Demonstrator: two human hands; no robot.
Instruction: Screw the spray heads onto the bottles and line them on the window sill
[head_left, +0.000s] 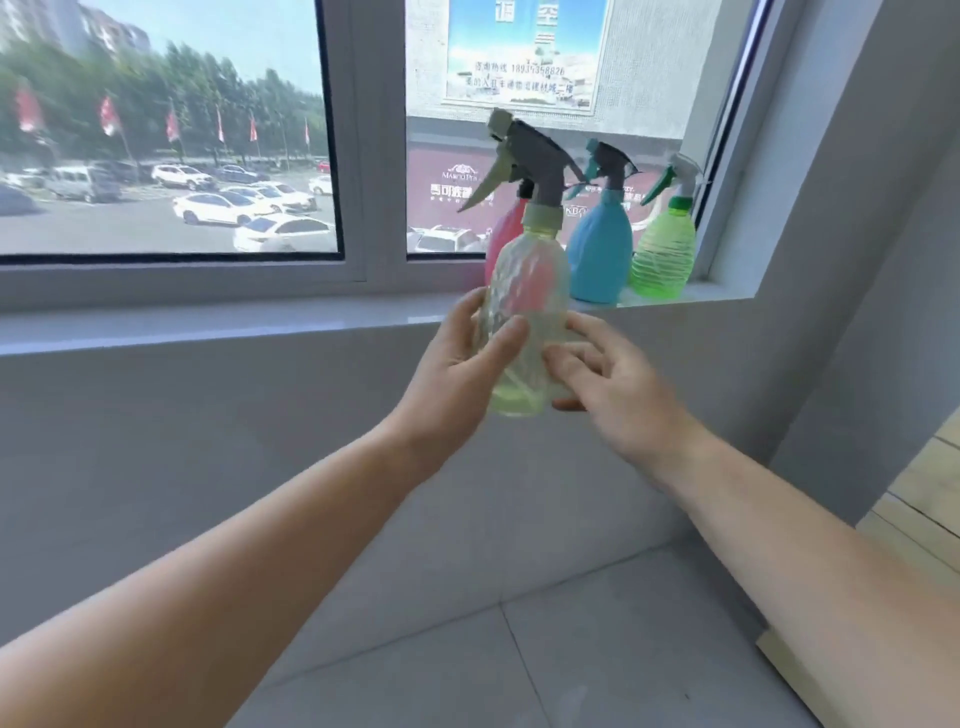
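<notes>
A clear yellowish spray bottle (527, 291) with a grey spray head (535, 161) on top is held upright in the air, just in front of the window sill (208, 322). My left hand (462, 364) grips its lower body from the left. My right hand (608, 379) touches its right side with fingers spread. Three bottles with spray heads stand in a row at the sill's right end: a pink bottle (503, 239) mostly hidden behind the held one, a blue bottle (600, 249), and a green bottle (665, 254).
The window frame's upright post (371, 140) stands left of the bottles. A grey wall corner (841, 260) closes the sill on the right. A pale wooden surface (914, 519) shows at the right edge. Grey floor tiles (519, 649) lie below.
</notes>
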